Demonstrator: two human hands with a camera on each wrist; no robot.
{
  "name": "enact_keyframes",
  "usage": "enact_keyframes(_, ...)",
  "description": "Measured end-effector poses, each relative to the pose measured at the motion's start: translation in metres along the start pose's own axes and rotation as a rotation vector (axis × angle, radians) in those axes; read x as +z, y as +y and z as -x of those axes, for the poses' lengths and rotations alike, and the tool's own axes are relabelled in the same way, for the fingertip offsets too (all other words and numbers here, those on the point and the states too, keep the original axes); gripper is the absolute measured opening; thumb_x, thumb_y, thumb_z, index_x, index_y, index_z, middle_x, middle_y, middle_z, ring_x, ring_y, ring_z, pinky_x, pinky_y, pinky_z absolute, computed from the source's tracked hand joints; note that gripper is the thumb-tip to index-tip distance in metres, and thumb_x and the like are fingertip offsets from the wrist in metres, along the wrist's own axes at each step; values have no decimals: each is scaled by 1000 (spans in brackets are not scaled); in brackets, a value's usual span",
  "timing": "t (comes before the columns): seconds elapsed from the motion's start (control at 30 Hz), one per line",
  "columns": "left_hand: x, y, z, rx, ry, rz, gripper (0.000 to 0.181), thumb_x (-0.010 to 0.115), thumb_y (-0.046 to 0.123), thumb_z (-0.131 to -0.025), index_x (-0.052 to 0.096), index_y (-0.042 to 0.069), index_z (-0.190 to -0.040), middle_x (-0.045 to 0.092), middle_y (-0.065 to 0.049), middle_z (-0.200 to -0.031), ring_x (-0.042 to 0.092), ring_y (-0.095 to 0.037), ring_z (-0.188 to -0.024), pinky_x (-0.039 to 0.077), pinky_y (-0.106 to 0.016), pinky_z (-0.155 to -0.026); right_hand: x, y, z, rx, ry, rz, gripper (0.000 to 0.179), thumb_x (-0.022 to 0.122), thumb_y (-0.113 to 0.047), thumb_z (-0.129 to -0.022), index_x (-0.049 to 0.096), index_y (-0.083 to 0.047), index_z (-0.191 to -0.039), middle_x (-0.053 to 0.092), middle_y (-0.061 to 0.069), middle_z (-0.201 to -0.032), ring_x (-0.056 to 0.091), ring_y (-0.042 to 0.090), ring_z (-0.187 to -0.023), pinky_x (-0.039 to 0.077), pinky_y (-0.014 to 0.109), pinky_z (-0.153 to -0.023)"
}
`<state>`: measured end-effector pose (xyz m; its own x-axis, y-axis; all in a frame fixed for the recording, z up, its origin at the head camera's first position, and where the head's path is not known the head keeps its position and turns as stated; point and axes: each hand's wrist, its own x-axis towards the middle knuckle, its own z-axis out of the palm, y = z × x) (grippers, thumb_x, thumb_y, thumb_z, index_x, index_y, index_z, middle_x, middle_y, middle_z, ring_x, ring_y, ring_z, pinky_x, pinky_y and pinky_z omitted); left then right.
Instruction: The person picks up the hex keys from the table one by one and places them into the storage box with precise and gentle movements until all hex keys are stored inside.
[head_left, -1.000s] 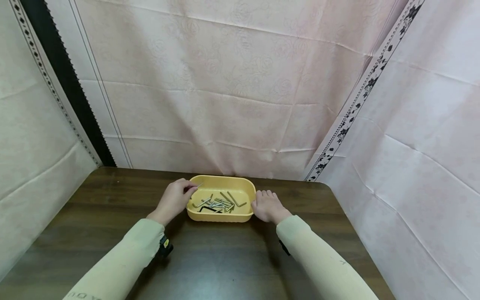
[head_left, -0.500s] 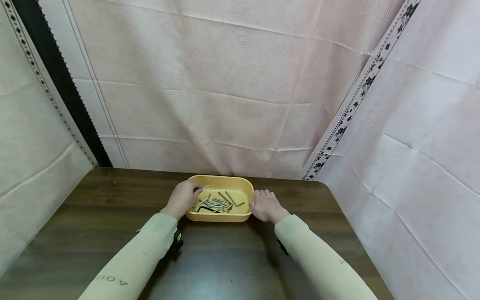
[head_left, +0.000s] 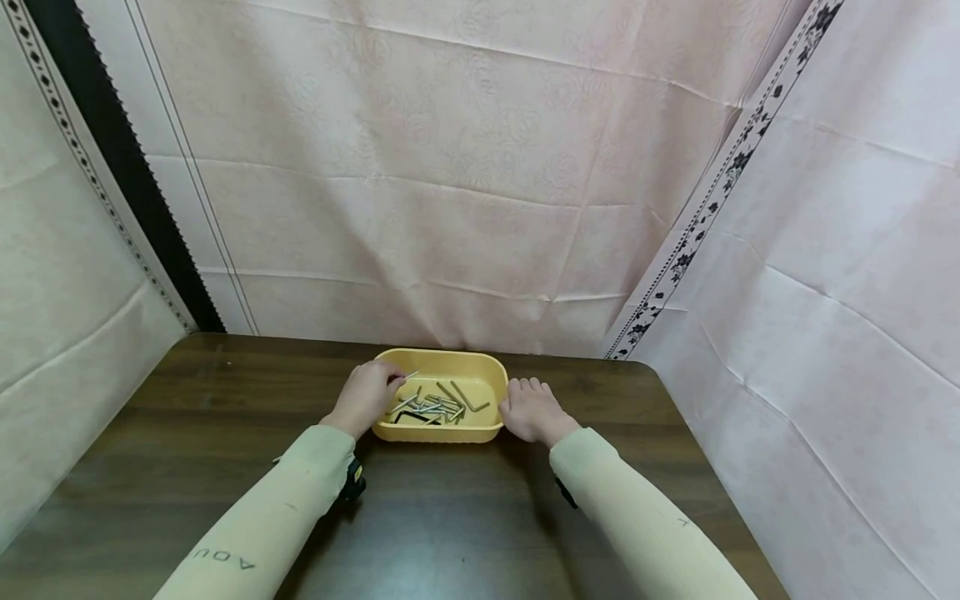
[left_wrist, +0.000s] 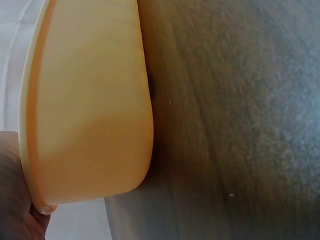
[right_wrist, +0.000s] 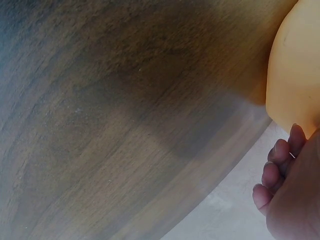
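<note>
A yellow plastic tray (head_left: 442,435) holds a loose pile of L-shaped hex keys (head_left: 438,408), mostly silver, with a black one near the front wall. Over the tray's left end, my left hand (head_left: 366,392) pinches a thin silver hex key (head_left: 412,375); just its end shows past the fingertips. At the opposite end, my right hand (head_left: 531,411) holds the tray by its right rim. Its curled fingertips (right_wrist: 272,176) lie along the outer wall in the right wrist view, where the thumb is hidden. The left wrist view shows my left hand (left_wrist: 12,185) partly, beside the tray's rim.
The tray sits near the far edge of a dark wooden table (head_left: 420,517). Pale patterned cloth (head_left: 450,208) hangs behind it, with more cloth on the left and right sides.
My left hand has moved a little to the right over the tray with the hex key between its fingers, then stayed still. The right hand keeps its place on the rim.
</note>
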<state>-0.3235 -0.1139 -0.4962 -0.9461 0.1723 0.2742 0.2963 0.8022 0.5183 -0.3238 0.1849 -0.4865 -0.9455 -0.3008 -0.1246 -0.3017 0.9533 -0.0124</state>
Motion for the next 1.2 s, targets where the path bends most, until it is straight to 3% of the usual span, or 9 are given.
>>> enact_keyframes(0.4, 1, -4, 1, 0, 7, 23, 15, 65, 15, -93, 74, 6, -101, 69, -5, -100, 63, -24, -94, 49, -45, -84, 4, 0, -3, 14, 2, -1, 26, 31, -32, -101, 47, -12, -105, 48, 5, -103, 41, 25, -97, 31, 41, -88)
enact_keyframes(0.67, -4, -5, 7, -5, 6, 187, 15, 64, 14, -94, 73, 7, -103, 67, -7, -104, 62, -24, -98, 49, -44, -85, 5, 1, -3, 14, 7, -3, 28, 31, -32, -101, 47, -11, -108, 49, 6, -106, 42, 25, -98, 32, 42, -89)
enact_keyframes(0.9, -28, -13, 32, 67, -7, 234, 17, 70, 21, -90, 72, 9, -102, 64, 1, -93, 58, -16, -83, 49, -37, -75, 5, 1, -1, 11, 1, -13, 28, 31, -32, -101, 47, -10, -108, 50, 7, -107, 42, 26, -100, 32, 42, -90)
enact_keyframes(1.2, -62, -41, 63, 84, -69, 150, 29, 75, 29, -85, 71, 11, -106, 62, 3, -94, 59, -15, -88, 49, -40, -79, 3, 1, -1, 1, 0, -18, 25, 31, -32, -101, 47, -13, -102, 49, 5, -101, 41, 25, -95, 32, 42, -87)
